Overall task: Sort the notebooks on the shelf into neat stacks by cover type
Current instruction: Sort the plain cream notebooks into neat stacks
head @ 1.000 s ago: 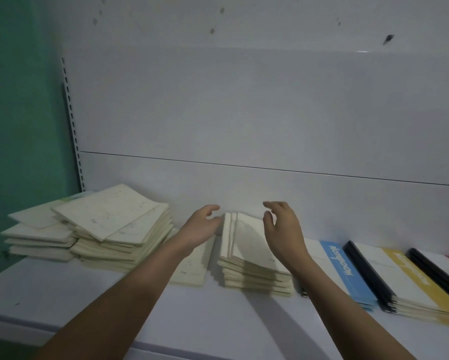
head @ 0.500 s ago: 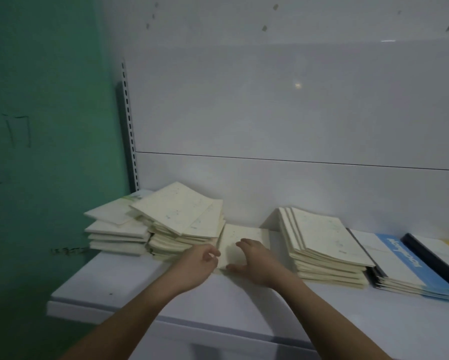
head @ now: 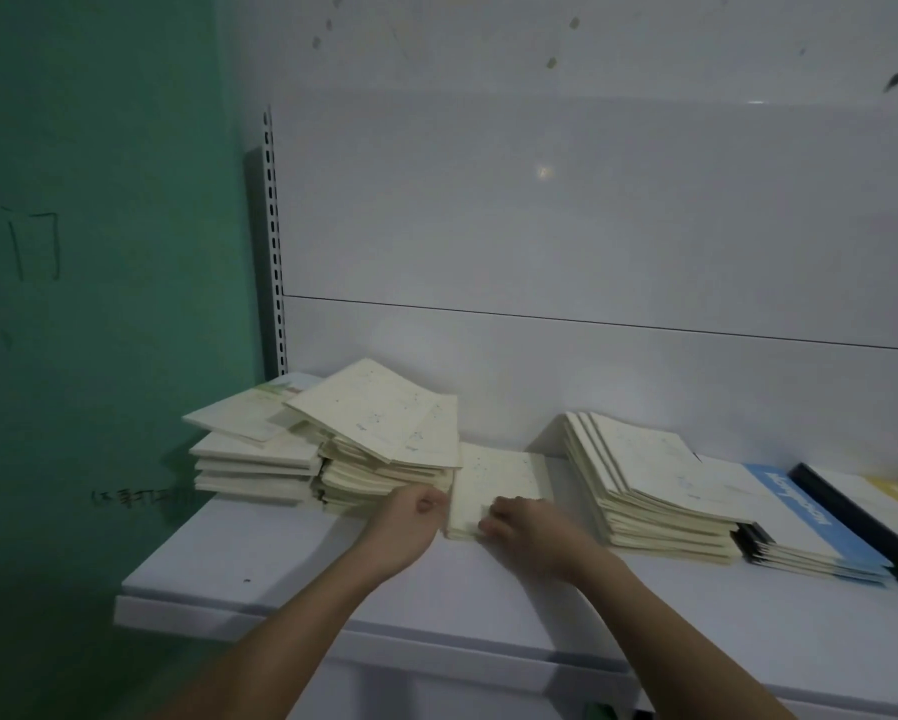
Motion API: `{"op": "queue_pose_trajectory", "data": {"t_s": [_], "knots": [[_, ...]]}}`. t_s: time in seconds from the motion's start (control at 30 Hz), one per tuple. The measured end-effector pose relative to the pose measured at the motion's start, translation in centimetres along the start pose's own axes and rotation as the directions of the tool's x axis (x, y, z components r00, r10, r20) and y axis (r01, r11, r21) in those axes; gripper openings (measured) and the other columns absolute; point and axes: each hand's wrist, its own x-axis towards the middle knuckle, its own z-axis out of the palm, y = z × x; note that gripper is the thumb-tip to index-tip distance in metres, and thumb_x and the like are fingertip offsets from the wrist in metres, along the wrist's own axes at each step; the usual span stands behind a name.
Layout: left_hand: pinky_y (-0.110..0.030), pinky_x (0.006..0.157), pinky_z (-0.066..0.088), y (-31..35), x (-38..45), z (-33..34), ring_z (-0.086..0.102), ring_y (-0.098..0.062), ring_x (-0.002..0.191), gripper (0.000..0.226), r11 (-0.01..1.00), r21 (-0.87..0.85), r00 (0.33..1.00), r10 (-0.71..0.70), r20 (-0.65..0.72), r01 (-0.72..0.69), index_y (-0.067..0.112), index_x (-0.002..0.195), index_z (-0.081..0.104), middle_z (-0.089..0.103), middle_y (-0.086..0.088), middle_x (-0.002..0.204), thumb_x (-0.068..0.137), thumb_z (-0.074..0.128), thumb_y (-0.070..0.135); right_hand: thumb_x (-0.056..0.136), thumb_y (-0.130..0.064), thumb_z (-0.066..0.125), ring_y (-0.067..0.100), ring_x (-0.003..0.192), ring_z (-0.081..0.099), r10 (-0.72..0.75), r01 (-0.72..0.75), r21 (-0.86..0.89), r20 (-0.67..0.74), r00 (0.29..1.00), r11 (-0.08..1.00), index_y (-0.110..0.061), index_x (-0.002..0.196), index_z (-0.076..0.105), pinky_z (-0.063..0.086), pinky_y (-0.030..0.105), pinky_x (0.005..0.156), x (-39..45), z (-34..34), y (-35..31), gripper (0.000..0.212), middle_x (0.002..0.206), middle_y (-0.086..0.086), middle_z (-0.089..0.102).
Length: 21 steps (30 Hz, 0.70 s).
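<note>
Now both hands meet at a thin cream notebook (head: pixel 496 483) lying flat on the white shelf (head: pixel 290 558), between a messy cream pile (head: pixel 384 439) at nine o'clock and a slanted cream stack (head: pixel 644 480) at three o'clock. Left hand (head: pixel 410 522) touches its left edge, fingers curled, though whether it grips is unclear. Right hand (head: pixel 527 524) curls its fingers over the near edge, gripping it.
</note>
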Motion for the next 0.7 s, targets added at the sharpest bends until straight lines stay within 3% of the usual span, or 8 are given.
{"op": "queue_pose_trajectory", "data": {"t_s": [0.07,0.2,0.3,0.43,0.53,0.63,0.7], "knots": [[-0.008,0.066,0.039,0.1,0.1,0.7,0.055,-0.005,0.091,0.022,1.000,-0.016,1.000,-0.015,0.002,0.015,0.012,0.114,0.066,0.063,0.005,0.100,0.096,0.052,0.014,0.087,-0.064,0.048,0.020,0.080,0.055,0.009,-0.009,-0.026,-0.019,1.000,1.000,-0.025,0.103,0.054,0.039,0.032,0.064,-0.2,0.4,0.0,0.042,0.104,0.000,0.063],[-0.006,0.068,0.039,0.1,0.0,1.8,0.056,-0.008,0.096,0.023,0.998,-0.047,0.999,-0.041,-0.004,0.040,0.013,0.113,0.066,0.062,0.003,0.103,0.096,0.051,0.011,0.097,-0.044,0.046,0.027,0.091,0.061,-0.028,0.028,0.005,-0.048,0.998,1.000,-0.019,0.105,0.059,0.037,0.033,0.065,-0.3,0.5,0.5,0.028,0.105,0.005,0.066],[-0.016,0.073,0.042,0.0,-0.2,2.1,0.057,-0.009,0.093,0.019,0.992,-0.105,0.997,-0.078,-0.021,0.075,0.014,0.108,0.067,0.063,0.005,0.098,0.096,0.052,0.015,0.101,-0.032,0.041,0.026,0.092,0.062,-0.036,0.038,0.023,-0.079,0.996,0.999,-0.021,0.106,0.065,0.039,0.032,0.066,-0.6,0.1,0.9,0.027,0.105,0.005,0.069],[-0.031,0.071,0.043,0.0,-0.2,2.9,0.053,-0.018,0.076,0.016,0.967,-0.216,0.990,-0.141,-0.021,0.133,0.007,0.086,0.065,0.060,-0.009,0.086,0.093,0.051,0.014,0.099,-0.028,0.046,0.024,0.084,0.060,-0.064,0.068,0.017,-0.162,0.985,0.998,-0.030,0.097,0.062,0.029,0.030,0.057,-1.9,-0.4,1.9,0.016,0.090,-0.002,0.063],[-0.034,0.078,0.057,1.3,-0.2,3.7,0.066,-0.024,0.085,0.028,0.833,-0.501,0.971,-0.224,0.078,0.233,-0.002,0.104,0.068,0.070,-0.019,0.098,0.097,0.054,0.022,0.099,-0.032,0.048,0.024,0.069,0.054,-0.105,0.120,0.043,-0.251,0.962,0.992,-0.033,0.083,0.049,0.030,0.033,0.057,-3.4,-0.9,2.8,0.016,0.076,-0.003,0.058],[-0.048,0.090,0.055,2.9,-0.5,4.4,0.068,-0.036,0.100,0.038,0.596,-0.690,0.912,-0.262,0.315,0.410,0.004,0.120,0.062,0.068,-0.023,0.112,0.098,0.054,0.035,0.099,-0.038,0.044,0.023,0.062,0.055,-0.171,0.218,0.119,-0.319,0.932,0.969,-0.027,0.087,0.063,0.032,0.033,0.055,-4.7,-2.1,2.9,0.025,0.072,-0.003,0.063],[-0.052,0.087,0.056,3.7,-0.6,4.9,0.067,-0.039,0.102,0.033,0.537,-0.712,0.892,-0.285,0.351,0.452,0.005,0.123,0.058,0.067,-0.024,0.114,0.098,0.053,0.026,0.098,-0.046,0.038,0.018,0.062,0.057,-0.235,0.281,0.128,-0.290,0.928,0.951,-0.024,0.091,0.068,0.042,0.035,0.057,-5.7,-2.7,2.7,0.038,0.076,-0.005,0.068]]}}
